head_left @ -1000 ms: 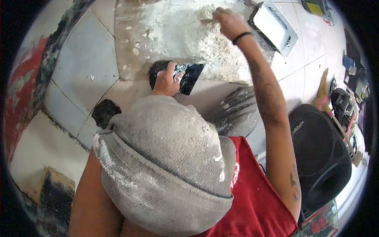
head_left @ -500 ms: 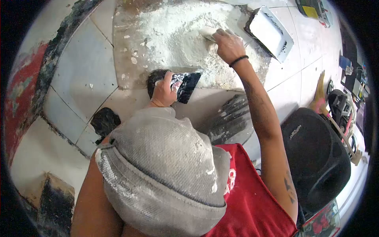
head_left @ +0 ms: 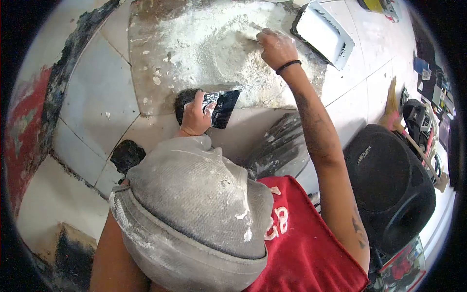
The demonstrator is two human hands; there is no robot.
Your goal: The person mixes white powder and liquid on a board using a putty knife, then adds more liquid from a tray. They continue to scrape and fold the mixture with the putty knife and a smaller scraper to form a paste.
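Tiled floor (head_left: 92,97): pale tiles with dark, dirty joints; a person in a dusty grey cap and red top crouches on it
Board (head_left: 146,63): a flat, stained slab lying on the floor ahead of the person, flecked with white crumbs on its left part
Left hand (head_left: 193,116): closed round the handle end of the black scraper, thumb up, resting at the near edge of the board
Black scraper (head_left: 224,108): a wide dark blade smeared with white paste, held low and almost flat, its far corner touching the foot of the heap
White heap (head_left: 214,39): loose white powder or plaster piled over the middle of the board, rough and partly clumped
Right hand (head_left: 276,45): arm stretched out, fingers curled tight on a thin tool (head_left: 254,28) whose tip just shows, dug into the upper right of the heap; a dark band sits on the wrist
Black bucket (head_left: 279,146): crusted with white, standing by the right arm, near the board
White tray (head_left: 322,33): tilted, just beyond the right hand
Speaker (head_left: 389,187): big and black, off to the right, well apart
Step in hand: by my reading, the heap is being worked and gathered with the thin tool while the scraper waits for a load
Next move calls for: a firm pull of material down toward the scraper, with that blade kept level so nothing slides off
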